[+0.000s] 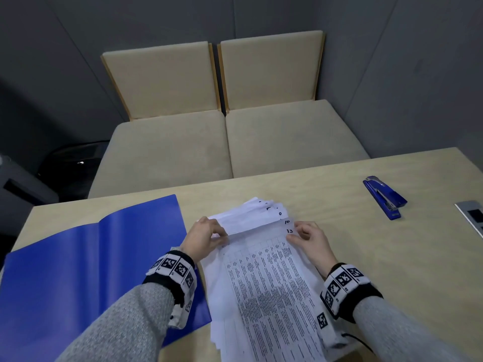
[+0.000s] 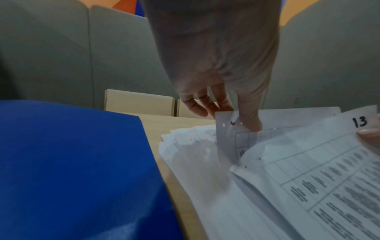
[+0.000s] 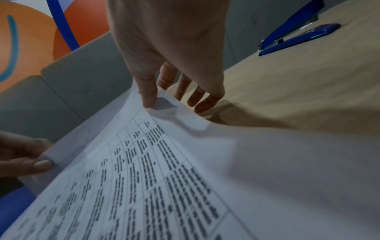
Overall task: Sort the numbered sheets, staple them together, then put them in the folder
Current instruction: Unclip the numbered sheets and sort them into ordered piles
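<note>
A fanned pile of numbered sheets (image 1: 264,278) lies on the table in front of me; corner numbers 10 and 13 show at its far right. The top sheet, marked 13 (image 2: 312,162), is a printed table. My left hand (image 1: 209,235) pinches a sheet at the pile's far left corner, thumb on top (image 2: 249,121). My right hand (image 1: 304,236) pinches the far right corner of sheet 13 (image 3: 164,146), thumb (image 3: 148,95) on the paper. An open blue folder (image 1: 86,259) lies to the left. A blue stapler (image 1: 385,197) rests at the far right.
The wooden table (image 1: 339,194) has bare surface between the pile and the stapler (image 3: 296,35). A metal socket panel (image 1: 473,215) is set into its right edge. Two beige cushioned seats (image 1: 227,142) stand beyond the far edge.
</note>
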